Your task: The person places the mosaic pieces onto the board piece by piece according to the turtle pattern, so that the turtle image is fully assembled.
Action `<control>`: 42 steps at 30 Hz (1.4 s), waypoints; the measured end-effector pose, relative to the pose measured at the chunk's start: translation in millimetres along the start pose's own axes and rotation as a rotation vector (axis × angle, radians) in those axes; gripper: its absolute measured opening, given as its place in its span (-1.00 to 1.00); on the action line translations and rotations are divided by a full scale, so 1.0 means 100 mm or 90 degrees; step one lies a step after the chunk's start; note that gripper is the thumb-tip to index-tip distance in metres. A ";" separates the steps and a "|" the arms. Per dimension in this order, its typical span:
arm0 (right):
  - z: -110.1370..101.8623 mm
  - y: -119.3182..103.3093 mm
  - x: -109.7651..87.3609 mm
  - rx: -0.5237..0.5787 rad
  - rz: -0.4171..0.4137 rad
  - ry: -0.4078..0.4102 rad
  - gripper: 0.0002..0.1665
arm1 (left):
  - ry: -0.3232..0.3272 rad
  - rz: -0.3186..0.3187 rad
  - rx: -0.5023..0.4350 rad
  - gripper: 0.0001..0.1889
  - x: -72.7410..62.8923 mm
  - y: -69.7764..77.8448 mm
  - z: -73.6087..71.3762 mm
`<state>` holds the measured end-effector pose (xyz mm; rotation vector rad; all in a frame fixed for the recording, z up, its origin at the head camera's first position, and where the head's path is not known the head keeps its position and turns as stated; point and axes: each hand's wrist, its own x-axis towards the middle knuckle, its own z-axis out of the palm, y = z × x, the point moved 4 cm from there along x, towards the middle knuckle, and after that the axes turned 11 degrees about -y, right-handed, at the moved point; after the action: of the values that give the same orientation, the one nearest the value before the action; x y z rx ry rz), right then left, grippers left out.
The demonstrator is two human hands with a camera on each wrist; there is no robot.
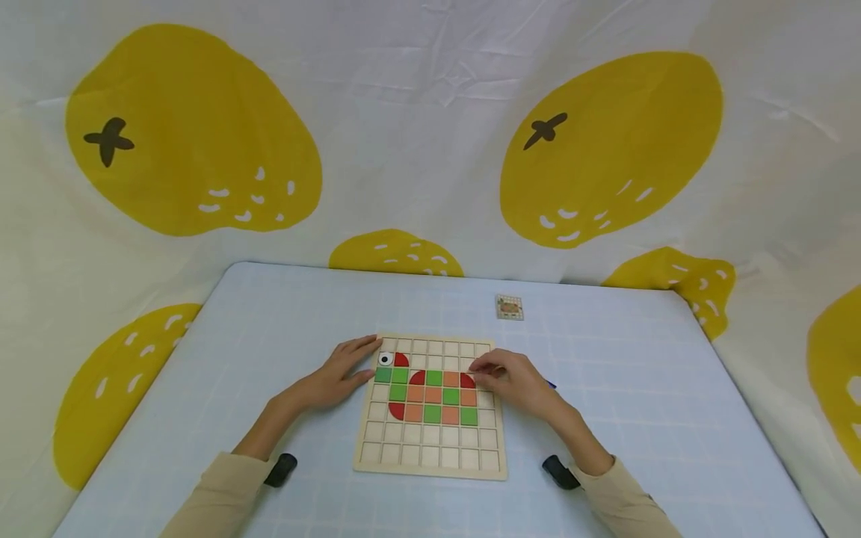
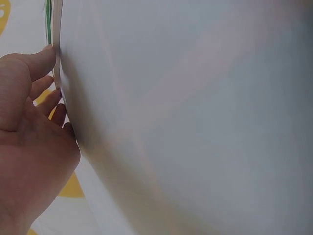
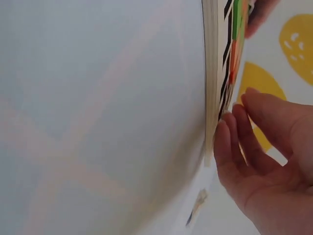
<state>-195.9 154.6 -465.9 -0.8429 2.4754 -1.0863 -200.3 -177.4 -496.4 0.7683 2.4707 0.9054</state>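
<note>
A square wooden grid board (image 1: 430, 453) lies on the table, with green, orange and red tiles in several of its cells. Near its upper left corner is a white tile with a black eye dot (image 1: 386, 359). My left hand (image 1: 336, 376) rests at the board's left edge, fingers extended, its thumb against the side in the left wrist view. At the right edge, the fingertips of my right hand (image 1: 514, 381) are right beside a rounded red tile (image 1: 467, 380) in the grid. In the right wrist view its fingers bend gently by the board, with nothing visible between them and the thumb.
A small card with a grid picture (image 1: 510, 307) lies beyond the board, toward the table's back edge. A dark blue object (image 1: 552, 385) shows partly behind the right hand. The pale blue table (image 1: 303, 299) meets a fruit-patterned cloth (image 1: 417, 149) at the back.
</note>
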 end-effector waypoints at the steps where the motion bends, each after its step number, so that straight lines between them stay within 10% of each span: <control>1: -0.02 0.02 -0.03 -0.003 0.006 0.008 -0.82 | 0.000 -0.002 -0.001 -0.35 0.00 0.00 0.00; 24: -0.39 0.40 -0.69 -0.095 0.128 0.104 -0.72 | 0.008 0.003 0.007 -0.36 -0.02 0.08 -0.01; 42: -0.44 0.48 -0.81 -0.070 0.162 0.103 -0.80 | 0.012 0.014 0.012 -0.37 -0.02 0.08 -0.01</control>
<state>-173.1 255.8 -469.2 -0.4661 2.7051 -0.9704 -196.5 -174.1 -489.7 0.7981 2.4947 0.9029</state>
